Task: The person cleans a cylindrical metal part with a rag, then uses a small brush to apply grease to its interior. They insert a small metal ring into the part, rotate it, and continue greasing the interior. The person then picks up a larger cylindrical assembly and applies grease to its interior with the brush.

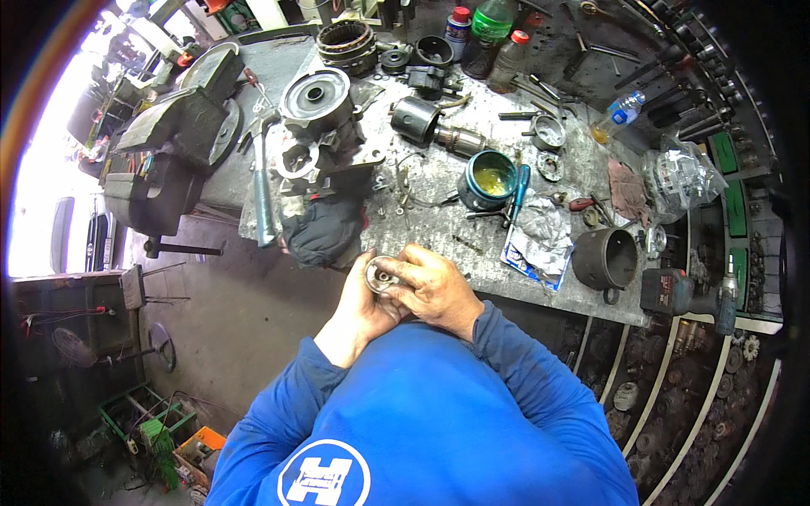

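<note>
A small round metal part [372,275] with a hole at its centre is held between both hands, close to my body at the front edge of the bench. My left hand [361,305] cups it from the left and below. From the right, the fingers of my right hand [440,288] close over its top and side. Just beyond my hands lies a dark cloth [325,229]. A blue-green tub [479,187] holding yellowish grease stands farther off to the right, with a blue-handled tool [521,187] against it.
The worn bench [439,244] carries a metal housing [316,97], a hammer [263,194], a dark cylinder [413,121], an open metal ring [605,257] and several bottles. A vise [164,160] is on the left. A cordless power tool [675,291] sits at the right corner, above shelves of parts.
</note>
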Action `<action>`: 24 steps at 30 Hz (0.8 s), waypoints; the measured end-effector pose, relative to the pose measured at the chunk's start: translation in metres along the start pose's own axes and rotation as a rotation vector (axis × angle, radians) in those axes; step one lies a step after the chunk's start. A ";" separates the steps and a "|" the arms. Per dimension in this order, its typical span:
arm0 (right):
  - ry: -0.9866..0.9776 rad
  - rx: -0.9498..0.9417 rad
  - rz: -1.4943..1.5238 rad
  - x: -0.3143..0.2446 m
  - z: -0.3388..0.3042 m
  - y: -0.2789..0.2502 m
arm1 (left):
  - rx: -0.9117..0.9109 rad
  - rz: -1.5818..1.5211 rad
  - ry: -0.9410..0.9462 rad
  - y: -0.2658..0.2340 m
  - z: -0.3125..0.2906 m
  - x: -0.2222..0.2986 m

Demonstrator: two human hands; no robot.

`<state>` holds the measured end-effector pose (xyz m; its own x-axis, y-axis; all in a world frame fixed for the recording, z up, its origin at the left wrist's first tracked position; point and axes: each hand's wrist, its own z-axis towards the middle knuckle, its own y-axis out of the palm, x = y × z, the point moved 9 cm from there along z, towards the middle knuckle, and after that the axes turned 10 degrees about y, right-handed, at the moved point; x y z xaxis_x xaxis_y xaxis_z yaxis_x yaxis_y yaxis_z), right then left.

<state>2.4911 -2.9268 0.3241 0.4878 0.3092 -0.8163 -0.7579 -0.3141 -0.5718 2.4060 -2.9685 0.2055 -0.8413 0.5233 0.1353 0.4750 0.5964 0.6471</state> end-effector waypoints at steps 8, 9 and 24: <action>0.510 0.586 -0.371 0.106 -0.077 -0.149 | 0.135 -0.059 0.059 -0.014 -0.005 0.014; 0.629 0.632 -0.550 0.126 -0.091 -0.171 | 0.124 -0.091 0.043 -0.012 -0.006 0.015; 0.704 0.463 -0.739 0.144 -0.078 -0.220 | 0.119 -0.046 0.117 0.000 -0.003 0.018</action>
<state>2.7619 -2.8827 0.3259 0.9098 -0.3412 -0.2365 -0.1973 0.1457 -0.9695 2.3901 -2.9609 0.2100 -0.8838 0.4236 0.1986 0.4568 0.6896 0.5619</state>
